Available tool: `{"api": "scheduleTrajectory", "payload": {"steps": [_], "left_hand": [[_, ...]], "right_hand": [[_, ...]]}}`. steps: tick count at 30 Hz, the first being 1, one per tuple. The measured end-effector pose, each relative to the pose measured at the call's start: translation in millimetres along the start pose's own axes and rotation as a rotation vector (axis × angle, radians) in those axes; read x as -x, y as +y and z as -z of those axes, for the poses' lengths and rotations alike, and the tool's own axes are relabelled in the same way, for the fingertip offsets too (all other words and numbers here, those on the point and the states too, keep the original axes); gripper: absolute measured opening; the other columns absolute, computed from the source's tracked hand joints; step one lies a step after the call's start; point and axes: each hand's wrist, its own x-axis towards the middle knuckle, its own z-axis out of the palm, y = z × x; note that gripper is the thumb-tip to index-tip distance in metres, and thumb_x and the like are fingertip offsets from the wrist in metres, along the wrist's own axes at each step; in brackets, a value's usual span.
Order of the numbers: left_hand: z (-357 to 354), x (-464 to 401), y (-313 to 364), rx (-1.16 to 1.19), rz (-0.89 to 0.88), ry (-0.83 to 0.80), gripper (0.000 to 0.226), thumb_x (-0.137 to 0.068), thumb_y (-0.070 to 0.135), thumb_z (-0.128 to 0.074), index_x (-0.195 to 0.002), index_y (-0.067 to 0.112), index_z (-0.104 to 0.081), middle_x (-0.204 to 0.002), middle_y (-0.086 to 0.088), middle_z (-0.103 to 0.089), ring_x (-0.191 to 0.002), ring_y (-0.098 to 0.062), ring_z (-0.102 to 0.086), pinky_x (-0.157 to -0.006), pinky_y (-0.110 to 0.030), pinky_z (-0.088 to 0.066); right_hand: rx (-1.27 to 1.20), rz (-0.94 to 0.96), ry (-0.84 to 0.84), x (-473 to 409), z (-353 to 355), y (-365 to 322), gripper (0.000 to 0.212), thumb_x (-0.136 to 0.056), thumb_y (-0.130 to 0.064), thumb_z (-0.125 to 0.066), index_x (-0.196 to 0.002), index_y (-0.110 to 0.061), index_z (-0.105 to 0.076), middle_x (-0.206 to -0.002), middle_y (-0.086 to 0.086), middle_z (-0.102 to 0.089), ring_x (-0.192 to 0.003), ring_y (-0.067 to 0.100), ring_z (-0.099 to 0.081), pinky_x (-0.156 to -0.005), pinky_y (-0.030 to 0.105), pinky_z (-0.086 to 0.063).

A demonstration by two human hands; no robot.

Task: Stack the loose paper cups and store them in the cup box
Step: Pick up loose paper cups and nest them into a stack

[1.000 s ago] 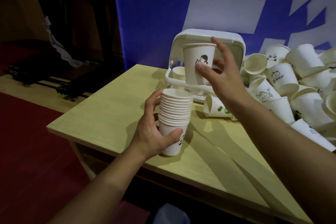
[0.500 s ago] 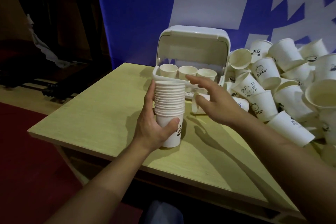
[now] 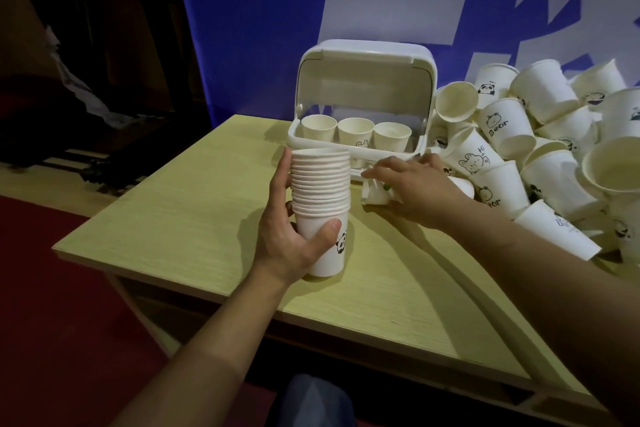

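My left hand [image 3: 294, 236] grips a tall stack of nested white paper cups [image 3: 320, 198] that stands upright on the wooden table [image 3: 180, 218]. My right hand [image 3: 412, 187] lies over a cup on its side [image 3: 375, 192] just right of the stack, fingers curled around it. Behind them the white cup box [image 3: 363, 80] stands with its lid up; three cup stacks [image 3: 356, 130] show in a row inside. A big heap of loose printed cups [image 3: 540, 149] fills the table's right side.
A blue banner with white shapes [image 3: 277, 10] hangs right behind the box. The table's left edge drops to a red floor [image 3: 52, 288]. Dark furniture and a pale cloth [image 3: 79, 90] lie at the far left.
My right hand dropped the cup it held onto the stack, then reached down right onto the cup lying beside it. The left hand kept its hold on the stack.
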Motion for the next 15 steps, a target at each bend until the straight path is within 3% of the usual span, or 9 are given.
{"api": "scheduleTrajectory", "payload": {"steps": [2, 5, 7, 8, 12, 15], "left_hand": [[0, 0, 0, 0.008, 0.006, -0.002, 0.100, -0.071, 0.049, -0.073, -0.148, 0.062, -0.010, -0.140, 0.038, -0.039, -0.118, -0.007, -0.061, -0.084, -0.032, -0.060], [1, 0, 2, 0.030, 0.010, -0.005, 0.099, -0.071, 0.048, -0.073, -0.147, 0.064, -0.012, -0.140, 0.034, -0.042, -0.116, -0.008, -0.063, -0.084, -0.035, -0.061], [1, 0, 1, 0.028, 0.004, -0.020, 0.098, -0.071, 0.047, -0.073, -0.147, 0.065, -0.012, -0.139, 0.032, -0.045, -0.115, -0.010, -0.064, -0.085, -0.036, -0.060], [1, 0, 1, 0.019, 0.000, -0.032, 0.098, -0.072, 0.047, -0.072, -0.147, 0.064, -0.012, -0.139, 0.033, -0.045, -0.115, -0.008, -0.063, -0.086, -0.034, -0.060], [1, 1, 3, 0.005, 0.010, -0.074, 0.099, -0.073, 0.047, -0.071, -0.153, 0.050, -0.013, -0.142, 0.035, -0.043, -0.122, -0.003, -0.058, -0.089, -0.023, -0.055], [1, 1, 3, 0.011, 0.011, -0.093, 0.098, -0.074, 0.047, -0.071, -0.154, 0.046, -0.013, -0.147, 0.033, -0.039, -0.124, 0.002, -0.055, -0.090, -0.016, -0.051]], "right_hand": [[-0.111, -0.017, 0.049, 1, -2, 0, 0.069, -0.083, -0.044, -0.070, -0.144, -0.040, -0.038, -0.148, -0.008, -0.042, -0.125, 0.022, -0.050, -0.106, 0.048, -0.028], [-0.633, -0.134, 0.292, 1, 9, -1, 0.070, -0.077, -0.024, -0.076, -0.139, -0.035, -0.046, -0.133, -0.006, -0.047, -0.098, 0.015, -0.057, -0.089, 0.036, -0.050], [-0.968, -0.214, 0.467, -3, 27, -6, 0.066, -0.079, -0.020, -0.078, -0.136, -0.034, -0.047, -0.129, -0.005, -0.049, -0.100, 0.015, -0.058, -0.076, 0.026, -0.054], [-1.081, -0.251, 0.525, -5, 37, -9, 0.065, -0.081, -0.021, -0.077, -0.135, -0.037, -0.045, -0.129, -0.005, -0.049, -0.104, 0.014, -0.058, -0.077, 0.025, -0.054], [-1.222, -0.267, 0.612, -12, 71, -31, 0.066, -0.085, -0.028, -0.074, -0.141, -0.037, -0.040, -0.135, -0.003, -0.050, -0.114, 0.008, -0.054, -0.086, 0.022, -0.052], [-1.232, -0.205, 0.553, -10, 81, -52, 0.066, -0.086, -0.029, -0.074, -0.141, -0.036, -0.040, -0.129, -0.010, -0.051, -0.106, 0.001, -0.056, -0.078, 0.015, -0.052]]}}
